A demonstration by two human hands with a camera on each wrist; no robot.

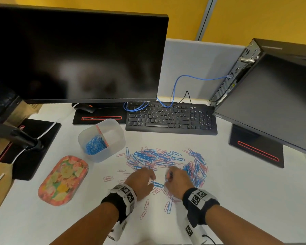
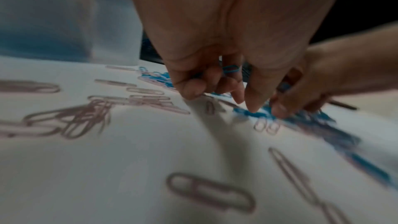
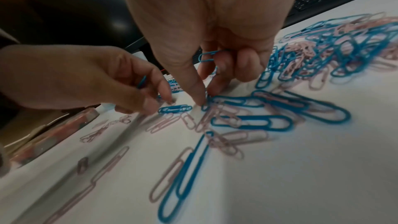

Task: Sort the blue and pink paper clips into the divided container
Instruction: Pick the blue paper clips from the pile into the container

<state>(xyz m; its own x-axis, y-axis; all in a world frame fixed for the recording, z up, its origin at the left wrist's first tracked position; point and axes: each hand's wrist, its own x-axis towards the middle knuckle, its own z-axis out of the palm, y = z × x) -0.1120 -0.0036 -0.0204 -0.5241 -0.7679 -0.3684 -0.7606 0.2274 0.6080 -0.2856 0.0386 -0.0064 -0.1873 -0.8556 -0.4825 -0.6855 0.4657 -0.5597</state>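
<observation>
A translucent divided container stands left of centre; several blue clips lie in its left compartment, and the right one looks bare. Mixed blue and pink paper clips are heaped on the white desk, with a second heap to the right. My left hand keeps a blue clip in its curled fingers, its fingertips down on the desk. My right hand holds another blue clip in curled fingers, while thumb and forefinger touch a blue clip on the desk. A loose blue clip lies between the hands.
A floral tray lies left of the hands. Behind the heaps sit a black keyboard and a large monitor. A second screen overhangs the right side. A black pad and cardboard are at the far left.
</observation>
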